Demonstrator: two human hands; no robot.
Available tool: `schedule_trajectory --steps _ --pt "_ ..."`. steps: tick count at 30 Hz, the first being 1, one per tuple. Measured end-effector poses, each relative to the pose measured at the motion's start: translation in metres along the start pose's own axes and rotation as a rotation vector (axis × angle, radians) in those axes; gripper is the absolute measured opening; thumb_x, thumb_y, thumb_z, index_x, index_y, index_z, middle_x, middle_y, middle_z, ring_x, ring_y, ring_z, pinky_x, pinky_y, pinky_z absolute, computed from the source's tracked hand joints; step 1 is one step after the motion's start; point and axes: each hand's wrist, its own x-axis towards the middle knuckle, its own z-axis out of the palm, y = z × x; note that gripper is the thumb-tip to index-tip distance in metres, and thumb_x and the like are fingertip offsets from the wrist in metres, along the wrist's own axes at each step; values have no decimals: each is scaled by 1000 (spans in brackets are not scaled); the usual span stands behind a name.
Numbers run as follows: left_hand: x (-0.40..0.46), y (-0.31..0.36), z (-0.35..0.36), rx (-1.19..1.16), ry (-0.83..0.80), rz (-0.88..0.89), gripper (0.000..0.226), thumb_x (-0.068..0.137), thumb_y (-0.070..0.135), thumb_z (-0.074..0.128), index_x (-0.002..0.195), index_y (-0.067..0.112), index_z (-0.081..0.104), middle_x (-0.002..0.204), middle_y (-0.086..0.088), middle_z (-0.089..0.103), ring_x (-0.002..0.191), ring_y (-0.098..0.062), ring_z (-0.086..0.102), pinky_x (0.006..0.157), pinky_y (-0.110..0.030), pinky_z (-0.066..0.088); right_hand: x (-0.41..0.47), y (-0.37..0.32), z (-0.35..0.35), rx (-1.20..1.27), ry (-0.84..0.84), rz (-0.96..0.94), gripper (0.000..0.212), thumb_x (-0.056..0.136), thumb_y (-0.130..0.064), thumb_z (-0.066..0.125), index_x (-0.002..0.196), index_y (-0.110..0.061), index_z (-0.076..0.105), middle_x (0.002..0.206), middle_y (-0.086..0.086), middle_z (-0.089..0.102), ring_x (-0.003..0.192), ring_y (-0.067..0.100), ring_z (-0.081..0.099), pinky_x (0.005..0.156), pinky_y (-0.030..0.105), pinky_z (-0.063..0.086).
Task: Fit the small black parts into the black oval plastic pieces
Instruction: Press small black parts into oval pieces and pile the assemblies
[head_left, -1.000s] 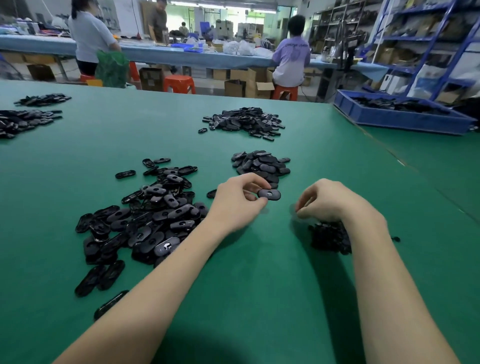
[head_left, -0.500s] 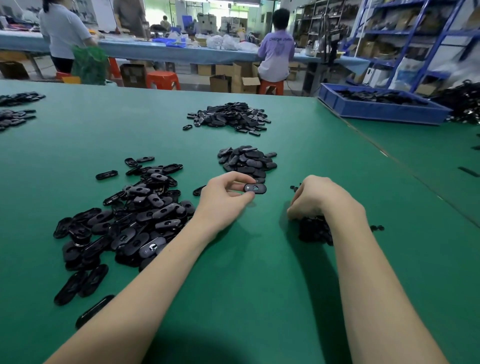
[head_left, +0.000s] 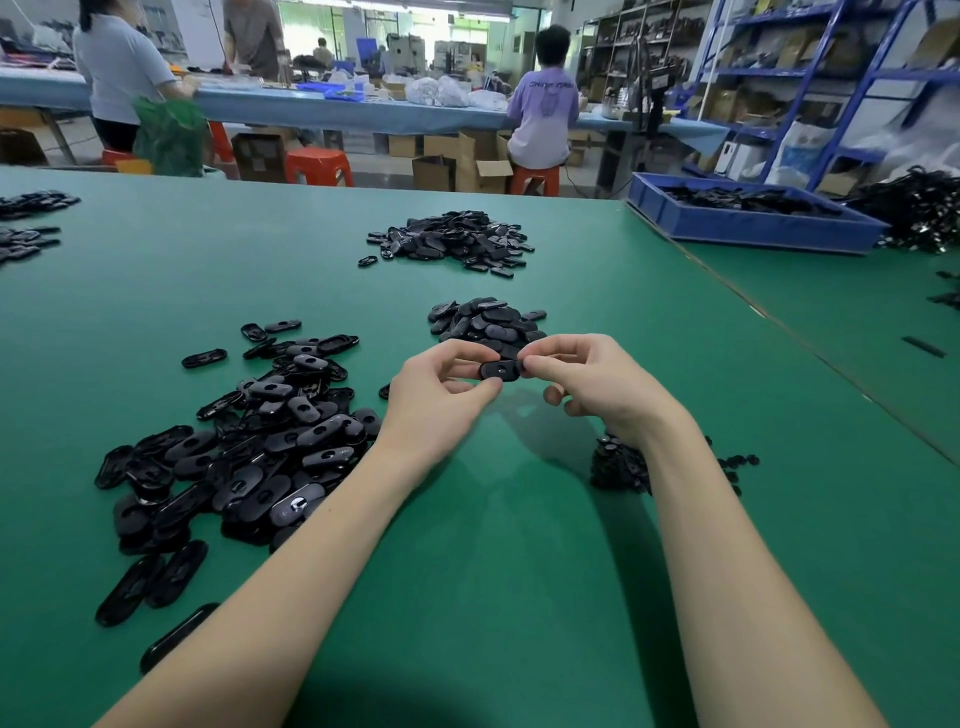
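The left hand (head_left: 441, 400) holds one black oval plastic piece (head_left: 500, 370) above the green surface (head_left: 493, 571), a little toward the far side of its middle. The thumb and forefinger pinch the piece at its left end, so its broad face stays turned up toward the camera and the recess is open to the other hand. The right hand (head_left: 597, 384) meets the piece at its right end; its thumb and forefinger are pressed together at that end, probably around a small black part, though the part itself is too small to make out. The remaining fingers (head_left: 553, 396) of the right hand are curled under the palm, clear of the work.

Supply and output are set within reach of each hand. A loose heap of black oval plastic shells (head_left: 249, 441) lies toward the left edge of the surface, beside the left forearm. A small mound of tiny black parts (head_left: 618, 470) lies under the right wrist, so the right hand can pick without travel. A compact pile of oval pieces (head_left: 488, 322) sits just beyond both hands and is likely the finished stock. A further pile (head_left: 452, 241) lies nearer the far edge. A blue plastic bin (head_left: 748, 223) stands at the far right corner.

Judgement: the insertion step is in hand; seating calls for the part to be aligned with the recess before pressing.
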Motion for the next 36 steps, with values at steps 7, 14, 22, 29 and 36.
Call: schedule_trajectory --steps 7,14,22,29,36 --pt "-2 0 1 2 -11 2 20 83 13 77 94 30 74 88 10 73 67 -2 66 65 -14 48 -1 0 -2 38 -20 4 10 93 -13 71 89 -22 74 85 0 66 49 6 51 44 15 36" --pt "-1 1 1 1 -9 0 20 84 13 77 95 28 74 92 5 76 71 -8 68 67 -21 50 -1 -3 1 41 -19 -8 18 94 -13 66 86 -25 78 87 -5 74 48 7 51 44 14 36" --pt "-3 1 2 151 68 142 20 81 14 79 93 29 72 86 14 72 71 4 65 70 -4 46 0 -6 0 79 8 82 7 87 -19 73 83 -25 75 90 -7 78 48 8 51 44 17 31" --pt "-6 2 4 67 66 171 23 79 6 81 94 21 74 83 13 75 78 3 70 70 -8 51 1 -7 9 66 27 102 12 82 -19 77 74 -28 77 75 -6 70 40 4 40 40 16 26" --pt "-5 4 3 55 63 186 23 79 5 80 95 20 74 87 10 76 83 1 71 73 -9 52 4 -5 8 50 51 90 11 83 -21 78 75 -28 79 68 -10 65 42 2 42 41 17 26"
